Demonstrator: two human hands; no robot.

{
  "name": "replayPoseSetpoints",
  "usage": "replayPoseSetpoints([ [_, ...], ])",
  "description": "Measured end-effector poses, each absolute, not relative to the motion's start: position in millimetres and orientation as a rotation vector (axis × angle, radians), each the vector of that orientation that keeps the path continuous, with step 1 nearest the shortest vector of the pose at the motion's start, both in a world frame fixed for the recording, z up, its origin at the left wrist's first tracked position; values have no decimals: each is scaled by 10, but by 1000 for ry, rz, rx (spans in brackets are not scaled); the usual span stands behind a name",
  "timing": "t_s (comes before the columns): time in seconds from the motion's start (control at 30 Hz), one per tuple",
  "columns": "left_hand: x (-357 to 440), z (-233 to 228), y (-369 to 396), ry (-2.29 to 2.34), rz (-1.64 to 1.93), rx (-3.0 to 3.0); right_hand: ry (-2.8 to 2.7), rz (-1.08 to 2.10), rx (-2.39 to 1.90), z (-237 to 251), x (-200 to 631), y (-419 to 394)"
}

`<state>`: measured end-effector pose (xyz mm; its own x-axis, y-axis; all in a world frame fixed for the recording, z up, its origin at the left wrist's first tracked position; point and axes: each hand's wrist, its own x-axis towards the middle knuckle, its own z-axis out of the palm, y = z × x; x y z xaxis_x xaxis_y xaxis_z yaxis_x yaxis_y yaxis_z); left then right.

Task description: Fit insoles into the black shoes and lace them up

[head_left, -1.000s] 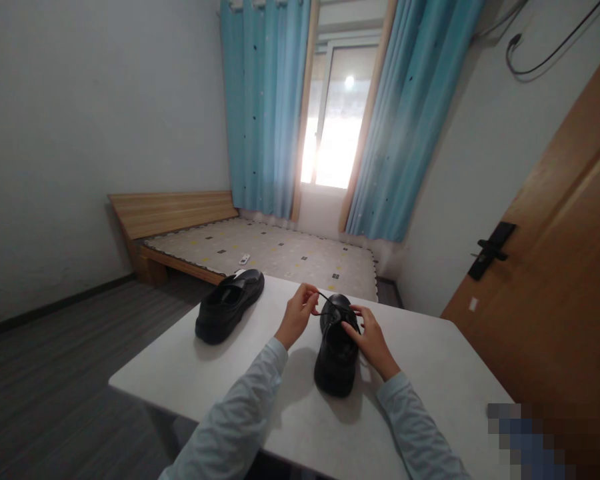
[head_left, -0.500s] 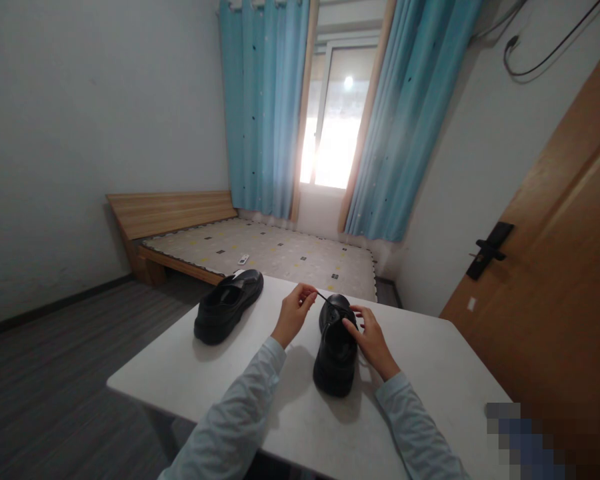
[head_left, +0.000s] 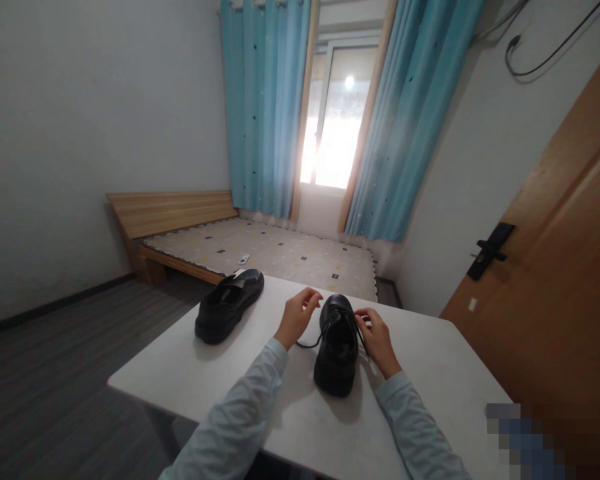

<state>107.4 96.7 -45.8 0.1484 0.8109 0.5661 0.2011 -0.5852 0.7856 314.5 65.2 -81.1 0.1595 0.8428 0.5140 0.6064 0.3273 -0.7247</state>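
A black lace-up shoe [head_left: 336,380] stands on the white table [head_left: 405,427], its toe pointing away from me and its opening facing up. Just left of its toe is my left hand [head_left: 299,319], fingers loosely bent and apart, holding nothing. One end of the black shoelace [head_left: 307,346] trails onto the table below that hand. At the shoe's right side my right hand [head_left: 377,340] has its thumb and fingers closed on the lace, which hangs down beside the shoe. The second black shoe [head_left: 217,321] lies farther left, near the table's far edge.
Beyond the table is a bed with a patterned mattress [head_left: 280,250] and a wooden headboard [head_left: 175,212]. A white remote control [head_left: 244,259] lies on the mattress. To the right is a wooden door [head_left: 545,287] with a black handle [head_left: 491,251]. Blue curtains [head_left: 267,107] flank the window.
My left hand has let go of the lace it was pulling out leftward, and that end has dropped onto the table. My right fingers have shifted from the shoe's opening to its right side.
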Motion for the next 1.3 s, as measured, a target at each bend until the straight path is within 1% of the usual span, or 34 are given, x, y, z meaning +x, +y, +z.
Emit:
replayPoseSetpoints([
  [0.37,1197,-590,930,892,1283,2133,-1441,375,-1376,-791,3128,688],
  [0.67,1230,-669,946,814,1173,2168,-1420,392,-1348,-841,3152,769],
  [0.9,1245,-679,949,796,1174,2144,-1408,395,-1338,-872,3154,809],
  [1.3,1268,-670,932,833,1139,2130,-1360,383,-1284,-782,3081,770],
])
